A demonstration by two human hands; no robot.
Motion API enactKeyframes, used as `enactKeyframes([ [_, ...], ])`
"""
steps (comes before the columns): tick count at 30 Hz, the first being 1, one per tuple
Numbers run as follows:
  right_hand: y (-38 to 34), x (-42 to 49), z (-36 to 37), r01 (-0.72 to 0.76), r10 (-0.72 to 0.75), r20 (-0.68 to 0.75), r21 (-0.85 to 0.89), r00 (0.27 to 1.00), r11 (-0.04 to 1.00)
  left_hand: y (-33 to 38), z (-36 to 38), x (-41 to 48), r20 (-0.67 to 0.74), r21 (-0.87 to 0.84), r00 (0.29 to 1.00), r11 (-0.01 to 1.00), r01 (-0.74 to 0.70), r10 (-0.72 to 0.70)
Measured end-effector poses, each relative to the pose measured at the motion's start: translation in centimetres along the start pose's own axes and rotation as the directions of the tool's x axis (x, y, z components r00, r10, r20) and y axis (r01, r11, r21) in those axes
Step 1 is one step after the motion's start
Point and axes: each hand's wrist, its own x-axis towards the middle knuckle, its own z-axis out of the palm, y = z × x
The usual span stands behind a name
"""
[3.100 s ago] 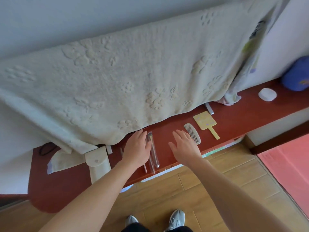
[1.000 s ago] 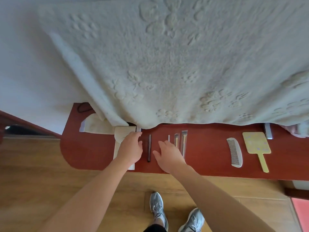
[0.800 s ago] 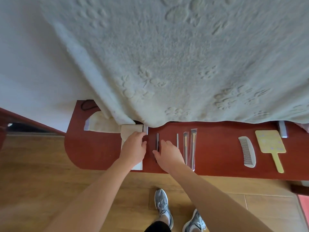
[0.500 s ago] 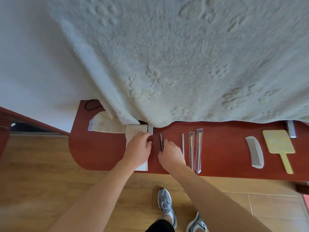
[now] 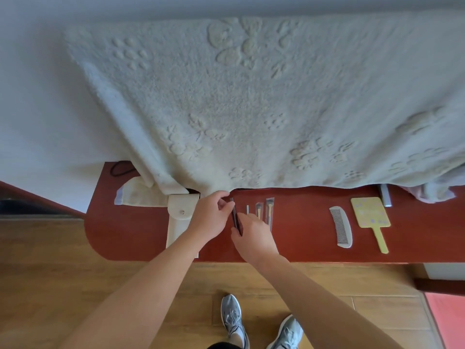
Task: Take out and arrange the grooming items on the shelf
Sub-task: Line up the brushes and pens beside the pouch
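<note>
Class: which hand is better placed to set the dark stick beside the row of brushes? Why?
Probably right: the right hand pinches the near end of the dark stick, beside the brushes.

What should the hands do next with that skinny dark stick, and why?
Probably lay the thin dark stick flat on the red wooden shelf, just left of the thin silver stick. The left hand and right hand both pinch it, and the brushes in clear sleeves already lie in a straight row there.

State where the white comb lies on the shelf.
Head view: the comb lies on the red shelf, toward the right, just left of the yellow hand mirror.
</note>
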Motion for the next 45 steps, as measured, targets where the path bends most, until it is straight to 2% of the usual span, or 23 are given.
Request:
enactKeyframes([
  [6, 0.6, -1.8, -1.8, 0.051, -0.050, -0.037, 0.008, 0.998, 0.999, 2.4, 1.1, -0.8, -0.033, 0.020, 0.999, 0.999, -0.032, 0.033],
  [15, 0.4, -3.1, -1.9, 0.045, -0.041, -0.070, 0.063, 0.997, 0.997, 3.3, 1.7, -2.1, -0.091, -0.006, 0.996, 1.000, -0.012, 0.011],
  [24, -0.9, -2.4, -1.7, 0.071, -0.069, -0.049, 0.038, 0.996, 0.997, 2.6, 0.7, -2.1, -0.132, -0.080, 0.989, 0.995, 0.052, -0.062],
  [30, -2.1, -1.8, -1.1, 0.059, -0.057, -0.054, 0.038, 0.997, 0.998, 2.0, -0.4, -1.8, -0.153, -0.090, 0.987, 0.995, 0.045, -0.058],
  [33, -2.4, -2.8, -0.1, 0.074, -0.074, 0.002, 0.009, 0.997, 0.997, 1.3, -2.2, -0.4, -0.244, -0.150, 0.963, 0.986, 0.076, -0.111],
  [35, -2.1, -4.0, 0.9, 0.049, -0.050, 0.033, 0.026, 0.998, 0.998, 0.8, -4.0, 0.9, -0.266, -0.112, 0.959, 0.992, 0.065, -0.093],
  [38, -1.2, -3.9, 1.3, -0.043, 0.044, -0.014, 0.071, 0.999, 0.997, -0.3, -4.9, 0.8, -0.190, -0.009, 0.981, 0.999, 0.041, -0.042],
  [41, -1.1, -2.7, 1.4, -0.084, 0.086, -0.020, 0.076, 0.996, 0.994, -2.4, -3.8, -0.6, -0.102, -0.044, 0.990, 0.994, 0.097, -0.101],
  [45, -0.7, -1.3, 2.2, -0.123, 0.124, -0.018, 0.041, 0.992, 0.992, -4.3, -2.3, -2.2, -0.010, 0.038, 0.994, 0.994, 0.106, -0.105],
])
